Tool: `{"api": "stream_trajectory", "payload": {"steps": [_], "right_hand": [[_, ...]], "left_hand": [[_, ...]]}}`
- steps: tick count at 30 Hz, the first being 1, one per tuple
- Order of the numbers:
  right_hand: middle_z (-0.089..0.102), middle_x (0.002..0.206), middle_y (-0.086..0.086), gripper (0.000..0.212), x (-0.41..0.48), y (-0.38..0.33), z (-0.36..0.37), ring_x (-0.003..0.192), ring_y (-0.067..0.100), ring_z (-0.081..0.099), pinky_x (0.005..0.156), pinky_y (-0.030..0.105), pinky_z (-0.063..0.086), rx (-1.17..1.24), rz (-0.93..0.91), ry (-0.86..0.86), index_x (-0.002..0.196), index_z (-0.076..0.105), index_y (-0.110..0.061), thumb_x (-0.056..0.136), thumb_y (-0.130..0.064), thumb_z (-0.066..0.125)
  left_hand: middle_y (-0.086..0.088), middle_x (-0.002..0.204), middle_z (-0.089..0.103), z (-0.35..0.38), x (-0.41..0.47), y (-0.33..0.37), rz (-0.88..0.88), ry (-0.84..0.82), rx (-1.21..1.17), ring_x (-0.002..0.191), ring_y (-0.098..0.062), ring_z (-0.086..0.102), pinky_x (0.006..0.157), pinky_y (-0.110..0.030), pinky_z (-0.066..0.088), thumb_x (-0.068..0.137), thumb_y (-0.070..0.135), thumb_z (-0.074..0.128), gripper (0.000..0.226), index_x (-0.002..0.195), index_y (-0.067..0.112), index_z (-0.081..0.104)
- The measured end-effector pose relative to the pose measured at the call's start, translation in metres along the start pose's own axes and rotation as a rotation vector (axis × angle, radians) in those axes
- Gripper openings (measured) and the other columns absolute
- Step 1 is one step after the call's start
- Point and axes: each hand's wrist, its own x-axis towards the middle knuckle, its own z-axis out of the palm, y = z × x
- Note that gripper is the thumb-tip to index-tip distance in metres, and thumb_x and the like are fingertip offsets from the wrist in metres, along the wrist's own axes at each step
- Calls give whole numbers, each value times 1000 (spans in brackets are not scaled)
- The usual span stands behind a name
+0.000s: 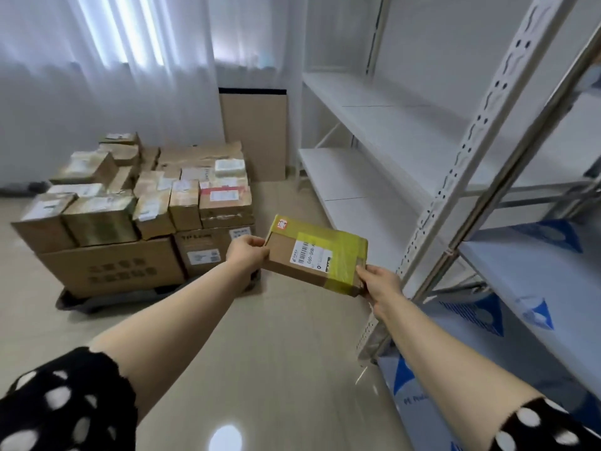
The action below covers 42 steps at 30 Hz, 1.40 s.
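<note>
While held in mid-air between cart and shelving: small taped parcel (313,253), cardboard, stiff, likely light. Left hand (247,252) and right hand (382,284) pinch opposite ends; tape looks slick, so corners grip best.

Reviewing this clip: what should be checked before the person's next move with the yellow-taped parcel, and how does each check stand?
1. Grip: left hand holds the parcel at its left end, right hand pinches its right corner: ok.
2. Shipping label faces up, uncovered: ok.
3. Yellow tape sealed all round: cannot tell, underside hidden.
4. Room on the white shelving: boards bare: ok.
5. Small sticker on the corner legible: not ok, blurred.
</note>
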Motion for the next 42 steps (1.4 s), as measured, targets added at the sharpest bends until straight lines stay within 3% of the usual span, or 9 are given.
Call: {"api": "stream_trajectory", "payload": {"steps": [5,10,15,20,24,31,35,38,42], "right_hand": [[67,93,23,5,93,-26,62,81,25,58,90,46,53,-46,30,-74,91,68,-6,87,-9,66],[60,84,12,2,199,-71,127,82,24,57,88,44,53,-84,59,-162,89,64,-6,89,-4,62],[64,91,13,21,288,-112,195,78,22,58,80,39,54,-176,67,-283,107,63,-2,87,2,58],[61,105,13,47,339,-131,276,91,26,60,86,43,52,-332,-9,-425,131,50,-8,86,4,53],[64,107,9,41,374,-145,342,98,28,62,86,42,55,-492,-99,-514,123,57,-16,85,0,53],[67,104,9,37,435,-166,473,98,29,64,92,46,52,-558,-117,-476,120,62,-12,84,-1,57],[66,87,3,26,464,-178,542,83,23,63,79,41,55,-574,-127,-509,107,65,-12,87,0,55],[63,89,4,23,480,-190,582,75,22,61,59,29,51,-655,-162,-533,105,61,-13,87,-1,54],[58,110,4,46,508,-204,637,100,29,61,82,37,52,-731,-159,-562,132,46,-15,87,-3,51]], "left_hand": [[-3,97,62,-1,88,16,-18,101,2,93,-19,59,74,-30,51,90,13,63,11,101,16,63],[-6,98,63,6,189,51,-56,196,14,91,-21,60,85,-35,52,90,10,63,9,95,16,59],[-7,105,65,-3,276,71,-131,274,14,98,-26,63,88,-38,53,91,12,62,15,106,14,62],[-3,103,62,-30,351,71,-186,362,16,91,-21,60,68,-28,50,93,14,58,21,114,13,62],[-9,110,66,-60,418,70,-217,381,7,98,-25,62,87,-40,54,93,15,58,22,114,13,63],[-6,110,61,-120,539,71,-235,403,-6,104,-23,56,82,-28,43,93,10,55,27,120,8,59],[-10,135,54,-158,598,75,-253,429,-26,121,-26,51,95,-32,42,94,12,54,42,136,10,50],[-10,138,53,-177,636,74,-253,400,-12,124,-25,50,95,-28,40,97,9,50,40,137,6,50],[-10,131,57,-198,683,73,-262,437,-39,119,-24,52,92,-24,39,96,5,50,36,132,1,54]]}}
